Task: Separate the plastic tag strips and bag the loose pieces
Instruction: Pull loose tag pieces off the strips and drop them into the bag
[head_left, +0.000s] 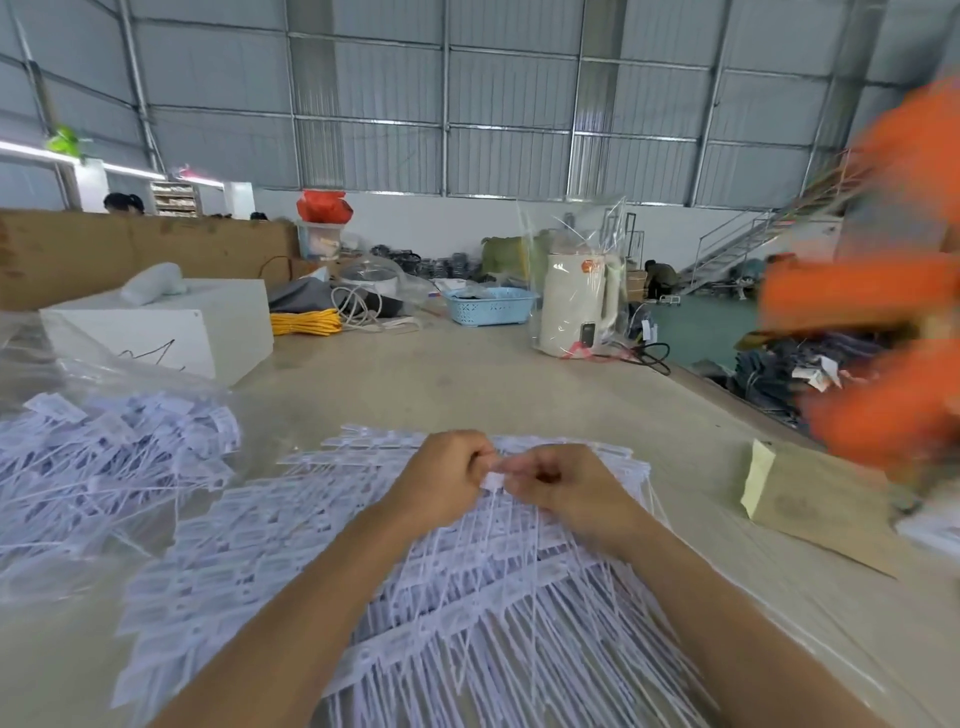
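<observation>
White box (171, 325) at the desk's (467, 384) far left, a white bundle (153, 283) lying on top. Coil of yellow cord (306, 322) just beside the box, grey cloth (301, 299) and a loop of white cable (358, 306) behind. Light blue basket (491, 306) farther right. Cream kettle (576, 306) wrapped in clear plastic, upright near the far right edge, black cable (654, 356) trailing from it. Brown envelope (815, 499) with a pale yellow flap at the right. Cardboard wall (130, 249) along the back left. Metal staircase (743, 244) far right. Blurred orange shape (893, 296) at the right edge.
</observation>
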